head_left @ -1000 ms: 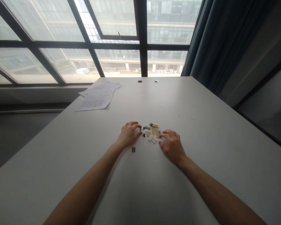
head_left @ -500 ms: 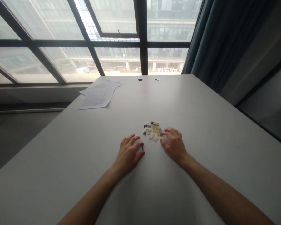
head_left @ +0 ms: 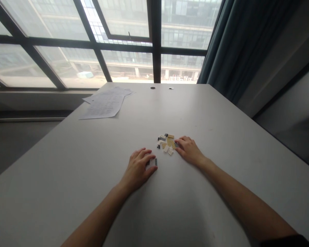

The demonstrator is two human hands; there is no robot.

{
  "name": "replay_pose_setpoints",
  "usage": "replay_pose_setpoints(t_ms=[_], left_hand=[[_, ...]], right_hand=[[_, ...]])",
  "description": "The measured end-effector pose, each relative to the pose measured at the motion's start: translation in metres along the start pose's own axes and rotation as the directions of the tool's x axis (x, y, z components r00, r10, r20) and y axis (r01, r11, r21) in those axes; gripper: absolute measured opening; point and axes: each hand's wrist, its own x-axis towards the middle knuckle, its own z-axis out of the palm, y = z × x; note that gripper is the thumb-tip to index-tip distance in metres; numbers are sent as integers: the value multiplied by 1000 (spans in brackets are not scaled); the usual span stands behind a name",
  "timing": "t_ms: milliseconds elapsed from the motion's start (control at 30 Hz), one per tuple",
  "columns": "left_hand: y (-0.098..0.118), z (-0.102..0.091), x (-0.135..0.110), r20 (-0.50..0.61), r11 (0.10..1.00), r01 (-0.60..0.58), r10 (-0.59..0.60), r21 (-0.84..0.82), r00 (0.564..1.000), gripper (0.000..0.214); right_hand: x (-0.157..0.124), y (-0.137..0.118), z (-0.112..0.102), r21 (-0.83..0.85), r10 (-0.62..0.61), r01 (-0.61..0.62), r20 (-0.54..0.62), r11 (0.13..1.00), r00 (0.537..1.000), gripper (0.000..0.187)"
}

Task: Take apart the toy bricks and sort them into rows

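Observation:
Near the middle of the white table, my left hand rests with curved fingers. Its thumb and index finger bracket the two ends of a small grey toy brick. Another dark bit shows under the palm, mostly hidden, and I cannot tell whether the two are joined. My right hand is at the right side of a small pile of toy bricks, its thumb and index finger closed around a grey brick. Tan bricks, white bricks and small black pieces lie close together there.
Printed paper sheets lie at the table's far left. Two round cable holes, one of them dark, sit near the far edge. Beyond stand a framed window and a dark curtain on the right.
My right hand has moved slightly left, its thumb and index finger closing around the grey brick at the pile's edge. The left hand stays nearly in place. The view has shifted slightly.

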Motion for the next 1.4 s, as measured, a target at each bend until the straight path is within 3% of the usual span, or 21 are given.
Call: replay_pose_setpoints(t_ms=[167,300,500,967,1400], left_hand=[[3,-1,1,19,1000,15,-15,-6,1000,28],[5,-2,1,23,1000,16,-16,3,1000,25],[5,-1,0,0,1000,4,-4,6,1000,25],[7,-1,-1,-2,1000,5,-5,12,1000,25],[6,0,0,-3,1000,-7,7,20,1000,24]], right_hand=[[-1,1,-3,77,32,-26,-80,997,996,22],[-14,-20,-3,255,11,28,-151,967,988,26],[-30,-63,9,460,-128,130,-36,878,991,32],[-30,-67,19,201,-131,123,28,972,991,28],[-34,-69,19,125,-171,168,12,978,985,28]])
